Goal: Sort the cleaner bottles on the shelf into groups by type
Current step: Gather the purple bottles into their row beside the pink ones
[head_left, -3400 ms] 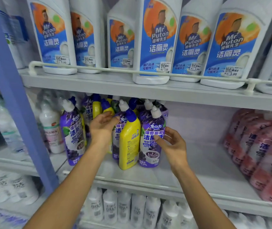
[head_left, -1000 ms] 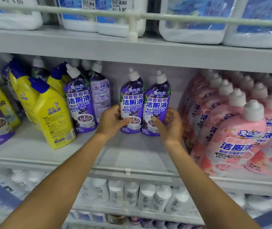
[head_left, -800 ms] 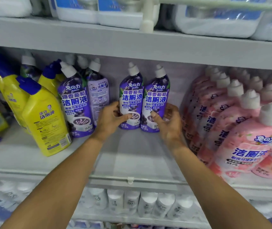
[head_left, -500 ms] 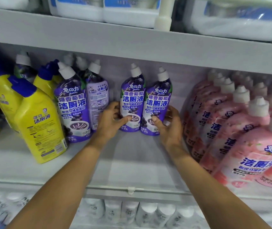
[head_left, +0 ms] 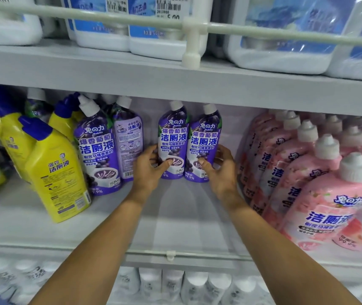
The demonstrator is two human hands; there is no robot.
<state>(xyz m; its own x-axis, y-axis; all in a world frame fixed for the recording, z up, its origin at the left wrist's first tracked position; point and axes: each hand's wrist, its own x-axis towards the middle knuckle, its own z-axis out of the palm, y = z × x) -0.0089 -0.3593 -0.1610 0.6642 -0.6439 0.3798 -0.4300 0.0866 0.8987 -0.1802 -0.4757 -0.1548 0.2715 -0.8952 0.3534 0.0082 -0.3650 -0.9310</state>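
Two purple cleaner bottles with white caps stand upright side by side at the back of the middle shelf point(head_left: 175, 225). My left hand point(head_left: 148, 170) grips the left purple bottle point(head_left: 172, 137) low on its side. My right hand point(head_left: 219, 170) grips the right purple bottle point(head_left: 204, 139) in the same way. Left of them stand two more purple bottles point(head_left: 99, 148), mixed among several yellow bottles with blue caps point(head_left: 54, 172). Several pink bottles point(head_left: 329, 194) fill the shelf's right side.
Large white bottles with blue labels point(head_left: 153, 29) stand on the upper shelf behind a white rail point(head_left: 191, 25). White bottles point(head_left: 175, 285) line the shelf below. Bare shelf surface lies in front of the two held bottles, between the yellow and pink groups.
Both hands carried the two purple bottles from the mixed group on the left to the shelf's middle back. Over the last second the hands have stayed on them while the view shifted slightly.
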